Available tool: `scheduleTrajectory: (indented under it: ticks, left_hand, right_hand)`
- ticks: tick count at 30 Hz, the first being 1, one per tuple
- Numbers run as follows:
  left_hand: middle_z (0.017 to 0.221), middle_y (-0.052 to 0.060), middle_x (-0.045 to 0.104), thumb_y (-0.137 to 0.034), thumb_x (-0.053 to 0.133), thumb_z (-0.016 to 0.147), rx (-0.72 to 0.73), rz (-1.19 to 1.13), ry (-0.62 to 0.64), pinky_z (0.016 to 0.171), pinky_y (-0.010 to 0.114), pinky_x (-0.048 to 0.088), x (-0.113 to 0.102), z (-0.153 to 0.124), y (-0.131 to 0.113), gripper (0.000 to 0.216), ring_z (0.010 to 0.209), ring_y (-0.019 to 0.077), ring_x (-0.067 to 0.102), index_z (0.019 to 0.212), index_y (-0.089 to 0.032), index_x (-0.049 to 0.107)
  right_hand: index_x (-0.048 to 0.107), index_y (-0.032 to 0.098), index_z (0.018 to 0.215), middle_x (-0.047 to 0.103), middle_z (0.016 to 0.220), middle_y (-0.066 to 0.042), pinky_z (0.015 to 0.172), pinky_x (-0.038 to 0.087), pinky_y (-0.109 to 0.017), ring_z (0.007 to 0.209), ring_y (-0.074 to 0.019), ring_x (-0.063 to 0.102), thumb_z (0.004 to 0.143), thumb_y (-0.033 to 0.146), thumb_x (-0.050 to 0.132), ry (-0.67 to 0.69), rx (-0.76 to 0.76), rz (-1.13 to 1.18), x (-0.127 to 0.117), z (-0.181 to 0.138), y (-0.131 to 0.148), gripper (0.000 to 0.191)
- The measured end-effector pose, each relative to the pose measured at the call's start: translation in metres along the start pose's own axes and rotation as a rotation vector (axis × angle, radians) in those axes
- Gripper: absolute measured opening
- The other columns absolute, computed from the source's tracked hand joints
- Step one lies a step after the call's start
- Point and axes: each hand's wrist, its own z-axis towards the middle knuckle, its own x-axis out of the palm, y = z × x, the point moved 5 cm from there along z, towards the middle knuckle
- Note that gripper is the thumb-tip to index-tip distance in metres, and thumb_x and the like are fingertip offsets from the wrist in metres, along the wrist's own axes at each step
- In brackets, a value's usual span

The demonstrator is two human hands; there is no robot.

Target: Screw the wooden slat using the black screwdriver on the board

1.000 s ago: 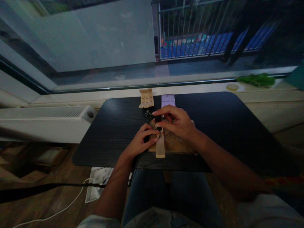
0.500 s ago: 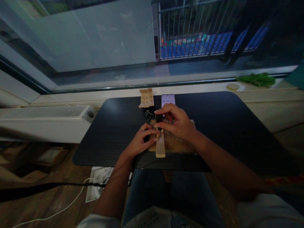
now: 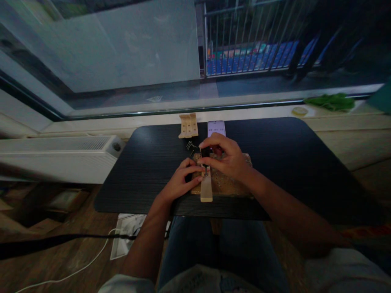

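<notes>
A dark ridged table (image 3: 275,162) stands against a window sill, and near its front edge lies a brown board (image 3: 227,185) that serves as a work base, with a pale wooden strip (image 3: 206,190) laid on it pointing toward the person so both hands can reach its far end. The left hand (image 3: 180,183) curls its fingers against the strip's left side, seemingly to steady it, while the right hand (image 3: 227,158) pinches a small black tool (image 3: 204,154) upright over it. Behind, spare wooden pieces (image 3: 188,125), a lit phone (image 3: 216,128) and small metal bits (image 3: 191,146) sit just out of the way
</notes>
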Motion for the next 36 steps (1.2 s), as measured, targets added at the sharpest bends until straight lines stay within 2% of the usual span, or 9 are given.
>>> scheduleTrajectory:
  ticks: [5, 11, 18, 20, 25, 27, 31, 34, 36]
  left_hand:
    - [0.1, 0.004, 0.053, -0.041, 0.058, 0.089, 0.013, 0.01, -0.007, 0.094, 0.038, 0.044, 0.0, 0.0, 0.001, 0.028, 0.102, 0.0206, 0.051, 0.111, -0.026, 0.068]
    - [0.104, 0.005, 0.053, -0.042, 0.057, 0.089, -0.008, 0.007, 0.0, 0.096, 0.04, 0.043, 0.0, -0.001, 0.001, 0.028, 0.104, 0.0218, 0.051, 0.108, -0.024, 0.068]
    - [0.105, 0.006, 0.053, -0.045, 0.057, 0.089, -0.031, 0.0, 0.012, 0.1, 0.042, 0.042, 0.0, 0.0, -0.001, 0.031, 0.108, 0.0237, 0.05, 0.108, -0.024, 0.069]
    - [0.105, 0.007, 0.053, -0.045, 0.057, 0.088, -0.045, -0.002, 0.018, 0.101, 0.043, 0.041, 0.0, 0.001, -0.003, 0.031, 0.11, 0.0243, 0.05, 0.107, -0.023, 0.069]
    - [0.108, 0.007, 0.054, -0.042, 0.059, 0.087, -0.076, -0.018, 0.029, 0.105, 0.045, 0.039, -0.001, 0.002, -0.005, 0.03, 0.114, 0.0253, 0.049, 0.108, -0.023, 0.07]
    - [0.116, 0.008, 0.052, -0.041, 0.058, 0.088, -0.075, -0.026, 0.031, 0.106, 0.045, 0.038, 0.0, 0.001, -0.004, 0.03, 0.118, 0.0259, 0.047, 0.109, -0.023, 0.07]
    - [0.123, 0.009, 0.049, -0.039, 0.059, 0.088, -0.06, -0.029, 0.027, 0.11, 0.044, 0.035, 0.0, 0.0, -0.002, 0.029, 0.127, 0.027, 0.042, 0.11, -0.023, 0.069]
    - [0.118, 0.009, 0.052, -0.039, 0.059, 0.088, -0.066, -0.011, 0.031, 0.11, 0.044, 0.034, 0.0, 0.0, -0.002, 0.029, 0.125, 0.0266, 0.043, 0.11, -0.022, 0.069]
    - [0.115, 0.009, 0.052, -0.039, 0.059, 0.088, -0.065, 0.0, 0.032, 0.109, 0.045, 0.035, 0.0, 0.001, -0.003, 0.03, 0.121, 0.0263, 0.045, 0.11, -0.022, 0.069]
  right_hand:
    - [0.061, 0.02, 0.102, 0.053, 0.08, 0.004, 0.056, 0.039, -0.02, 0.063, -0.0064, 0.047, 0.08, 0.02, 0.071, 0.021, -0.074, 0.057, 0.0, 0.001, 0.002, 0.024]
    - [0.061, 0.018, 0.11, 0.054, 0.081, 0.002, 0.055, 0.038, -0.02, 0.062, -0.0066, 0.044, 0.088, 0.02, 0.057, 0.123, -0.061, 0.087, 0.001, 0.002, 0.005, 0.022]
    - [0.061, 0.018, 0.114, 0.064, 0.092, -0.002, 0.056, 0.042, -0.02, 0.066, -0.0071, 0.052, 0.091, 0.024, 0.056, 0.2, 0.065, 0.194, 0.002, 0.0, -0.005, 0.025]
    - [0.06, 0.018, 0.115, 0.066, 0.1, -0.004, 0.057, 0.045, -0.02, 0.069, -0.0072, 0.055, 0.091, 0.026, 0.057, 0.223, 0.122, 0.251, 0.003, -0.001, -0.008, 0.026]
    - [0.05, 0.017, 0.119, 0.063, 0.121, -0.011, 0.067, 0.053, -0.022, 0.096, -0.0118, 0.065, 0.094, 0.025, 0.052, 0.313, 0.228, 0.504, 0.009, -0.004, -0.01, 0.026]
    - [0.048, 0.017, 0.119, 0.065, 0.117, -0.011, 0.071, 0.055, -0.023, 0.099, -0.0117, 0.065, 0.095, 0.022, 0.05, 0.325, 0.25, 0.572, 0.009, -0.004, -0.01, 0.025]
    - [0.049, 0.015, 0.118, 0.068, 0.104, -0.006, 0.076, 0.055, -0.022, 0.094, -0.009, 0.067, 0.093, 0.016, 0.053, 0.314, 0.226, 0.588, 0.007, -0.003, -0.008, 0.025]
    - [0.049, 0.015, 0.123, 0.067, 0.103, -0.005, 0.072, 0.055, -0.02, 0.092, -0.0087, 0.066, 0.093, 0.016, 0.053, 0.331, 0.232, 0.577, 0.007, -0.002, -0.008, 0.031]
    - [0.05, 0.015, 0.126, 0.067, 0.1, -0.004, 0.064, 0.053, -0.018, 0.082, -0.0075, 0.064, 0.093, 0.018, 0.054, 0.341, 0.243, 0.538, 0.007, -0.002, -0.009, 0.034]
